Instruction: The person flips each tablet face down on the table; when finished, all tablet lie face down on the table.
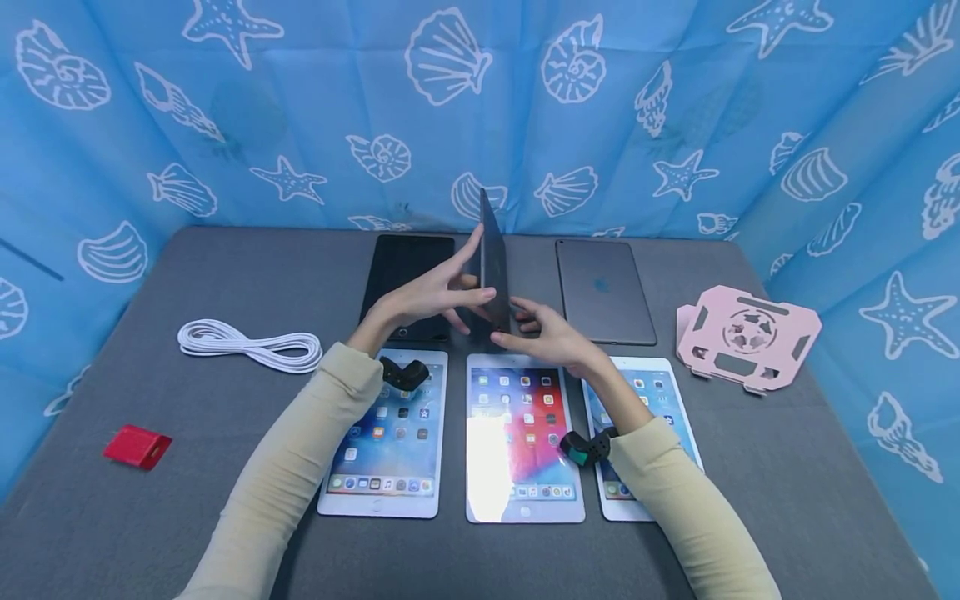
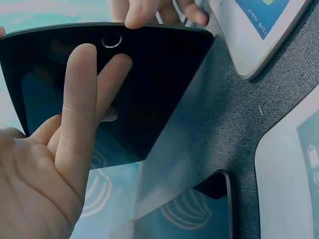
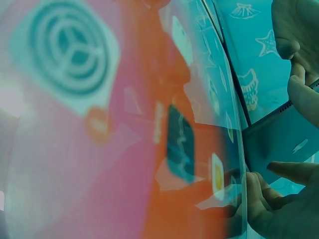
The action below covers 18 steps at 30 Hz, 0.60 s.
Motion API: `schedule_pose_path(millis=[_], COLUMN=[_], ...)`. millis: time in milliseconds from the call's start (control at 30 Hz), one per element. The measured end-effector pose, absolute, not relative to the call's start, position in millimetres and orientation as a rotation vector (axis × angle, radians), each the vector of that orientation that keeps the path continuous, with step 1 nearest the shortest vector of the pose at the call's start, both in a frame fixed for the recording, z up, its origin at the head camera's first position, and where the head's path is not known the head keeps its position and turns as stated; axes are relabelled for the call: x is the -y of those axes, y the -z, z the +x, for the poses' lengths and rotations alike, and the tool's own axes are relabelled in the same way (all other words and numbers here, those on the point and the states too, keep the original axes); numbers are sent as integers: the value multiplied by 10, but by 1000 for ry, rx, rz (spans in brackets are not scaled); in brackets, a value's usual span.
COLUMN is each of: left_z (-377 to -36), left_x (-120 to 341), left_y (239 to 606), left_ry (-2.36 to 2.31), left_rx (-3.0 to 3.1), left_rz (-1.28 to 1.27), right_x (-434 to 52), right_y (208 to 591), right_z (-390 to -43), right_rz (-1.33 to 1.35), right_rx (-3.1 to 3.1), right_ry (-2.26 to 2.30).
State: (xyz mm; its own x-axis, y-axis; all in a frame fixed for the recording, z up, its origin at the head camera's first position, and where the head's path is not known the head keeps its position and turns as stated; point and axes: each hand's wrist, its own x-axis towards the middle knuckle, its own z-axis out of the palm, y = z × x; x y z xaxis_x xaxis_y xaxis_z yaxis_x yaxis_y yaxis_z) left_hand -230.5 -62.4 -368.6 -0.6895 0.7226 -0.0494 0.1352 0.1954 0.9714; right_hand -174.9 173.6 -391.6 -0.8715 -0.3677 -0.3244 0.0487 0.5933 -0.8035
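A gray fabric-covered table (image 1: 247, 267), backed by a blue seashell-print curtain (image 1: 322, 92), carries 5 flat-lying tablets (image 1: 606, 292). Above it, the right hand (image 1: 558, 337) pinches the bottom edge of an upright dark iPad (image 1: 492, 267), while the left hand (image 1: 420, 296) appears to grip its side. Edge-on in the head view, the unit shows its home button (image 2: 111, 40) only in the left wrist view and its rear logo (image 3: 300, 145) only in the right.
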Motion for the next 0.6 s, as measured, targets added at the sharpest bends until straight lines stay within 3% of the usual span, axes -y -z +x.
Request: schedule_pose_path(millis=[600], left_z=[-2299], left_x=[693], left_y=[3778], left_ry=[-1525], left_rx=[-1957], left_rz=[790], right_x=[-1756], right_y=[3939], right_z=[-1752], right_rz=[-241], right_rx=[-2371], right_ry=[1200])
